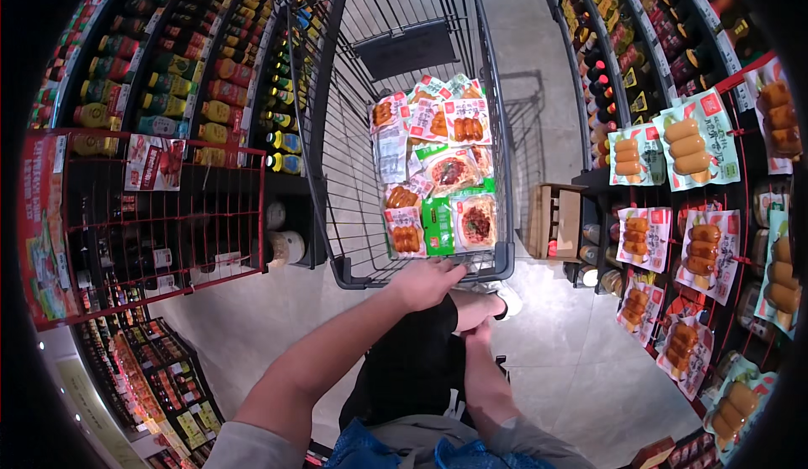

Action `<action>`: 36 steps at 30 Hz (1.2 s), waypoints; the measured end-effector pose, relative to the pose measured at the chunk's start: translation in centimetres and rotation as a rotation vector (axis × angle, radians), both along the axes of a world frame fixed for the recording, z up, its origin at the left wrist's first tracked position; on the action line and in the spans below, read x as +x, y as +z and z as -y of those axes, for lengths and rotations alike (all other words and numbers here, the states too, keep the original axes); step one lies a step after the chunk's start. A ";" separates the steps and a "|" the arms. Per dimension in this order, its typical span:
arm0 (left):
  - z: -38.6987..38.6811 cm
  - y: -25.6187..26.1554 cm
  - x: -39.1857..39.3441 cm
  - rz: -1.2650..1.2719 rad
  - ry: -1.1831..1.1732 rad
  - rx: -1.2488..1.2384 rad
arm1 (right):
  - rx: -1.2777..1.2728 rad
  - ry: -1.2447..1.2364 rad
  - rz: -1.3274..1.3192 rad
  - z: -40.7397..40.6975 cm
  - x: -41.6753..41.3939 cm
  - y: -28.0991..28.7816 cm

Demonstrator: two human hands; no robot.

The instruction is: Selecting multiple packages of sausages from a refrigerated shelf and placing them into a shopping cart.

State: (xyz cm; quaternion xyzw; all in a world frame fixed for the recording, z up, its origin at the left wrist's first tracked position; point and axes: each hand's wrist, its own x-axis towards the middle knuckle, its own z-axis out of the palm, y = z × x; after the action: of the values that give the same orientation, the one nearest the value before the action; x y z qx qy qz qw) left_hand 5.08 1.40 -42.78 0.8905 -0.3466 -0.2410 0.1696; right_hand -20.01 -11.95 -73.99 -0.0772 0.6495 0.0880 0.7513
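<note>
Before me stands a black wire shopping cart (pixel 350 216), its near end just past my knees. Inside it are stacked packs of sausages (pixel 468 118) and green-and-white food packs (pixel 476 223) with meat-topped pictures. My left hand (pixel 429 283) reaches to the cart's near edge, above my knee; whether its fingers grip or only touch the edge is unclear. Lower down, my right hand (pixel 480 333) is at my bare shin, its fingers mostly hidden.
On the right, sausage packs (pixel 704 248) hang from a red wire rack. An open cardboard box (pixel 555 219) stands beside the shelving. To the left, a red wire rack (pixel 167 216) holds one pack (pixel 153 161); bottle-filled shelves (pixel 170 84) rise behind it. Grey tiled floor (pixel 568 349) lies between.
</note>
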 end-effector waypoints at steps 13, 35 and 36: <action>0.1 0.9 0.3 -0.056 0.010 0.070 | 0.113 -0.133 0.125 -2.1 -2.2 -1.7; 1.6 0.6 0.8 -0.041 0.010 0.082 | 0.190 -0.154 0.189 -5.2 2.0 -6.4; 2.6 0.4 1.0 -0.014 0.000 0.016 | 0.154 -0.145 0.202 -4.0 1.4 -8.1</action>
State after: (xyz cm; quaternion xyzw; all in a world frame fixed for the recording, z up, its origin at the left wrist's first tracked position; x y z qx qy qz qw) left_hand 6.11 -1.18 -42.38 0.8902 -0.3434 -0.2501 0.1648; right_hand -18.57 -7.92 -82.07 0.0191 0.5656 0.0751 0.8210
